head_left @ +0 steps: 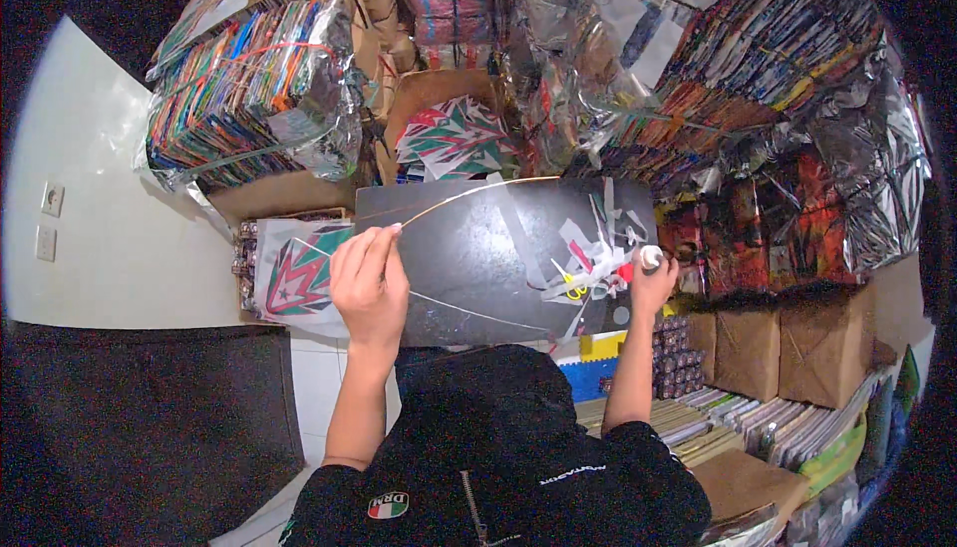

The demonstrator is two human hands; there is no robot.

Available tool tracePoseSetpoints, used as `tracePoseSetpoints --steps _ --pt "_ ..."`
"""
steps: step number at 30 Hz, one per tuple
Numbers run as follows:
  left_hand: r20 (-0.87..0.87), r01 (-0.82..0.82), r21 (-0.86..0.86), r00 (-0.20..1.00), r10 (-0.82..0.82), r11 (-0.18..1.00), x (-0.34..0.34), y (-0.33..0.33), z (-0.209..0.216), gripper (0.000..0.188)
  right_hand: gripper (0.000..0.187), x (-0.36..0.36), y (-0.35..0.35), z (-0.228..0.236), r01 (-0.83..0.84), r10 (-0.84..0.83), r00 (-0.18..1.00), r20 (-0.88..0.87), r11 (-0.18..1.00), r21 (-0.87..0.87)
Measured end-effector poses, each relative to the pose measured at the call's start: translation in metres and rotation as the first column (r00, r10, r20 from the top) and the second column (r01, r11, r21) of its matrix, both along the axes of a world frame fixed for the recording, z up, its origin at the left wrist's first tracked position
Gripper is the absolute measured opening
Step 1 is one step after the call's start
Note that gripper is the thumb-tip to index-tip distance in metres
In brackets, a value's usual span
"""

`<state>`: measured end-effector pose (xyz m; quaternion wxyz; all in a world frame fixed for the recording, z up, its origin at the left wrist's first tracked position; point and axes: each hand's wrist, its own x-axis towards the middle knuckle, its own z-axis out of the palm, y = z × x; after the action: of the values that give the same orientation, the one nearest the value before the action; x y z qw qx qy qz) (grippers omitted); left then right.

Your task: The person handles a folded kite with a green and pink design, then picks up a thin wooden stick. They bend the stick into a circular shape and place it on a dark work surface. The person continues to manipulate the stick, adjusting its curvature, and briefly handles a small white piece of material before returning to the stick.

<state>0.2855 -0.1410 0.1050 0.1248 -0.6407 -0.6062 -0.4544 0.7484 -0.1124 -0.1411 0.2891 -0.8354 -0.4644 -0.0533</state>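
My left hand (371, 273) is closed in a pinch on a thin, bowed tan stick (449, 201), which arcs over the dark board (439, 268) toward its far edge. A pale string (478, 309) runs from beside this hand across the board to its near side. At the board's right edge, my right hand (653, 283) is closed around a small white round object (651, 255), possibly a spool; its kind is not clear. Left of that hand lie yellow-handled scissors (575, 286) among white paper strips (600, 260) and red scraps.
A sheet printed in red and green (299, 273) lies left of the board. Behind it stands a cardboard box (429, 92) of similar sheets. Wrapped stacks (254, 89) rise at the back left, and more bundles (698, 99) at the right. Cardboard boxes (778, 353) stand at right.
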Motion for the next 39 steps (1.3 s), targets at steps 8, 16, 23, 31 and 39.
tracePoseSetpoints --steps 8,16,23,31,39 --pt "-0.008 -0.030 -0.012 1.000 0.030 0.999 -0.001 0.005 0.006 0.022 0.055 0.006 0.018 -0.015 0.021 -0.032 0.998 -0.053 0.979 -0.204" --pt "-0.013 -0.012 -0.007 1.000 0.012 1.000 0.002 0.008 0.012 0.023 0.056 0.024 0.046 -0.017 -0.044 0.011 0.997 -0.083 0.912 -0.407" --pt "-0.016 0.017 -0.028 1.000 -0.018 0.999 0.010 0.004 0.014 0.023 0.059 0.040 0.045 -0.025 -0.094 -0.010 0.977 -0.214 0.878 -0.470" --pt "-0.018 0.040 -0.011 0.999 -0.040 0.999 0.012 0.013 0.013 0.024 0.062 -0.026 0.032 0.060 -0.004 0.013 0.998 -0.059 0.988 0.153" --pt "-0.044 0.047 -0.025 0.998 -0.048 0.999 0.036 0.003 0.014 0.027 0.071 -0.185 0.007 0.217 -0.635 0.625 0.754 0.201 0.617 0.465"
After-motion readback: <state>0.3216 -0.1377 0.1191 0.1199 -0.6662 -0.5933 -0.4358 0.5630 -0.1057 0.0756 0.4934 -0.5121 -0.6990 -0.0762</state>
